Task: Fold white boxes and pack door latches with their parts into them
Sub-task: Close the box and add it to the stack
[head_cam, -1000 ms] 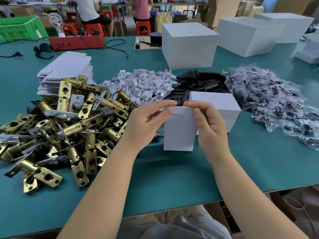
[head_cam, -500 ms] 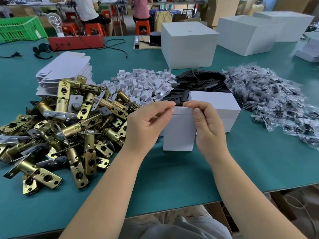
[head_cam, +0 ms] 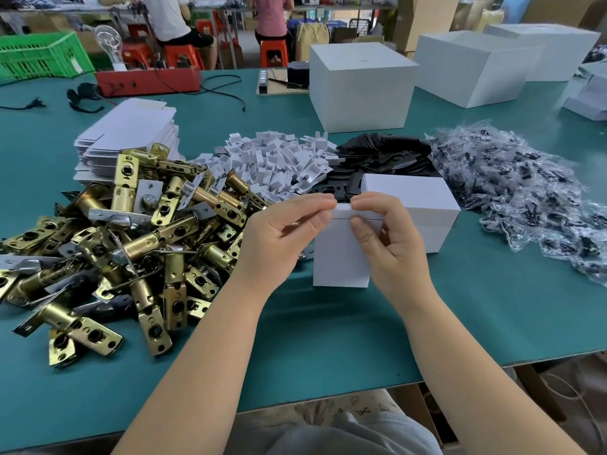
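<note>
Two bare hands meet at mid-frame over a small white box standing upright on the teal counter. Left hand: grip clamped, thumb and curled forefinger pinching the box's top flap at its upper left edge. Right hand: grip likewise clamped, thumb on the front face and fingers curled over the top edge of the same flap. A second white box lies just behind and to the right, touching the first. Left of frame: a heap of brass door latches. Behind it, upper left: a stack of flat white box blanks. Centre, above the hands: a pile of small white card inserts, then a pile of black plates. Right of frame: a mound of clear bags of screws. Top of frame: three large white cartons, a green crate and seated persons, well apart from the work.
</note>
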Demonstrator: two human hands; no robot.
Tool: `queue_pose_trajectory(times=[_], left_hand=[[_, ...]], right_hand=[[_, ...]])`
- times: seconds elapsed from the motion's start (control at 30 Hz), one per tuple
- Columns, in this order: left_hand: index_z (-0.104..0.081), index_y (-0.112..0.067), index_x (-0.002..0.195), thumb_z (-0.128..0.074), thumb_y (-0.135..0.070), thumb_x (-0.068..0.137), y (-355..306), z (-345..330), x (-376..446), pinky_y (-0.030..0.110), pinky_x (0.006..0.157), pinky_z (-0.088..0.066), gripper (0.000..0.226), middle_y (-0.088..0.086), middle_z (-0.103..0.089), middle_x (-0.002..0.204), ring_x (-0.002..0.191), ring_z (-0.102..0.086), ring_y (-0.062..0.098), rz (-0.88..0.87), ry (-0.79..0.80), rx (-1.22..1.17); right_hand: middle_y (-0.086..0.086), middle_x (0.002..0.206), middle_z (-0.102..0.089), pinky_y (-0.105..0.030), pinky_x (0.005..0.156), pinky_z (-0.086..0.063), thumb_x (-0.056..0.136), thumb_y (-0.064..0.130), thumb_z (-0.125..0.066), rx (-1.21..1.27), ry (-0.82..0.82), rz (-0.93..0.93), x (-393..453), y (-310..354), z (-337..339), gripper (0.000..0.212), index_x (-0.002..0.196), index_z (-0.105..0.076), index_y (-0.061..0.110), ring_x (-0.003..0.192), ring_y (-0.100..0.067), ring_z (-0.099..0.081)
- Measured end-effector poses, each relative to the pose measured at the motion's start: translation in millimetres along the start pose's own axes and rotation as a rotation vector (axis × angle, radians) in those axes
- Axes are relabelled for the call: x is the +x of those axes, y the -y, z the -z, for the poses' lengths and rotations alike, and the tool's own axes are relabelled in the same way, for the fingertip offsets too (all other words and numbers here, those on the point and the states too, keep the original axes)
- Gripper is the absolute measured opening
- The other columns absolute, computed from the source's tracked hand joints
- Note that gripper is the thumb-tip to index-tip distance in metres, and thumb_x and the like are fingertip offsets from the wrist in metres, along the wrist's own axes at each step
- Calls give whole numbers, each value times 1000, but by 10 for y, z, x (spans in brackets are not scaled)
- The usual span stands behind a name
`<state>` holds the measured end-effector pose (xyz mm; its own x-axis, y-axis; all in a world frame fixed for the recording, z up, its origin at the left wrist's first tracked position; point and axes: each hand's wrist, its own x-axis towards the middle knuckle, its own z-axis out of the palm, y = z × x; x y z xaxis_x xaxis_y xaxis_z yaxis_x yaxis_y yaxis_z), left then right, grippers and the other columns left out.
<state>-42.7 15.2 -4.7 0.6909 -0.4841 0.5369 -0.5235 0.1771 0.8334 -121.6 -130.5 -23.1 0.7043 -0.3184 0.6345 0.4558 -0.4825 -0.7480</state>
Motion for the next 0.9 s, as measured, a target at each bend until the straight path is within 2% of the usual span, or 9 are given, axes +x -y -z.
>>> queue_pose_trajectory(times=[0.23, 0.37, 0.47, 0.53, 0.6, 0.67, 0.7, 0.8, 0.9], left_hand=[[-72, -26, 99, -72, 2, 83, 48, -15, -25, 20, 84, -55, 31, -11, -70, 109, 101, -69, 6, 6, -3, 1], [-72, -27, 96, -72, 1, 84, 56, -31, -32, 17, 83, -53, 31, -14, -70, 107, 101, -68, 3, -2, -16, -17], [-72, -26, 94, -72, 1, 84, 32, -39, -37, 16, 80, -53, 29, -11, -70, 107, 98, -68, 3, 11, -13, -1], [-71, -26, 89, -73, -2, 85, -16, -22, -20, 16, 76, -53, 25, -11, -69, 110, 94, -68, 4, 47, 25, 51], [-64, -32, 84, -77, -12, 82, -112, 17, 62, 16, 71, -53, 23, -17, -67, 109, 90, -67, 2, 108, 136, 172], [-53, -34, 80, -81, -29, 76, -240, 34, 221, 13, 65, -47, 29, -25, -63, 94, 80, -60, -7, 136, 328, 439], [-49, -33, 81, -81, -35, 73, -305, 15, 308, 16, 62, -43, 33, -23, -58, 86, 74, -55, -7, 131, 424, 585], [-45, -28, 97, -81, -43, 69, -428, -116, 558, 27, 57, -35, 47, -15, -51, 85, 73, -48, 1, 153, 656, 917], [-47, -26, 108, -84, -41, 68, -443, -235, 697, 29, 58, -40, 57, -11, -53, 89, 76, -51, 8, 212, 845, 1068]], right_hand=[[10, 112, -60, -20, 88, -45, 88, 14, -61, 48, -45, -51, -18, 28, 0, 18, 96, -59, 30, 107, -4, -57], [12, 120, -55, -13, 68, -40, 82, 22, -68, 83, -99, -151, -34, 9, 6, 20, 91, -52, 31, 81, -2, -53], [9, 113, -59, -20, 68, -42, 79, 23, -70, 108, -110, -164, -29, 14, 16, 20, 83, -52, 31, 80, -7, -54], [7, 110, -60, -17, 67, -42, 79, 21, -70, 125, -100, -158, -26, 25, 29, 19, 81, -53, 29, 78, -1, -54], [5, 108, -61, -12, 65, -40, 80, 18, -68, 159, -87, -161, -33, 29, 48, 15, 79, -56, 25, 73, 4, -53], [4, 105, -63, -11, 68, -40, 85, 15, -63, 215, -73, -174, -45, 27, 74, 11, 77, -57, 19, 75, 3, -54], [4, 104, -64, -12, 72, -42, 86, 18, -60, 242, -67, -177, -56, 23, 83, 10, 77, -57, 17, 81, 0, -57], [-5, 108, -65, -19, 87, -42, 84, 30, -52, 256, -71, -171, -70, 14, 93, 16, 82, -59, 15, 105, -14, -59], [1, 109, -64, -17, 85, -43, 84, 32, -49, 268, -43, -172, -68, 19, 94, 19, 92, -58, 18, 102, -11, -58]])
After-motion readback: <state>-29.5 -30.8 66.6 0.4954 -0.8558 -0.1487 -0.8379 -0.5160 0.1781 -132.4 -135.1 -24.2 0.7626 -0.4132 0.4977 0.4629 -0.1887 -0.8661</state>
